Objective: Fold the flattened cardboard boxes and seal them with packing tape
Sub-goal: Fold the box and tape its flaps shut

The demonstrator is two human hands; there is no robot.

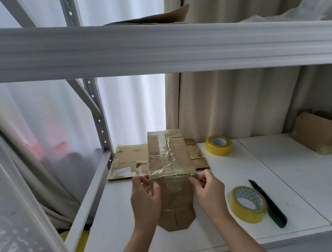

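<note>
My left hand [146, 196] and right hand [209, 191] pinch tape over the cardboard box [171, 164] edge; I should press it flat, wrinkle-free.

Matt brown cardboard box [169, 160], glossy wrinkled clear tape; shiny yellow plastic tape rolls [248, 204]; smooth matt white shelf [292, 169].

box [171, 164]: upright on the shelf [301, 179], near its front left, between the left hand [146, 197] and right hand [209, 192]
flattened boxes [129, 162]: flat on the shelf behind and left of the box
far tape roll [219, 145]: behind and right of the box
near tape roll [248, 203]: right of the right hand
cutter [268, 204]: just right of the near tape roll, seemingly touching it
open carton [319, 134]: far right, at the back
upper shelf [164, 49]: above, cardboard [156, 17] lying on it
</note>
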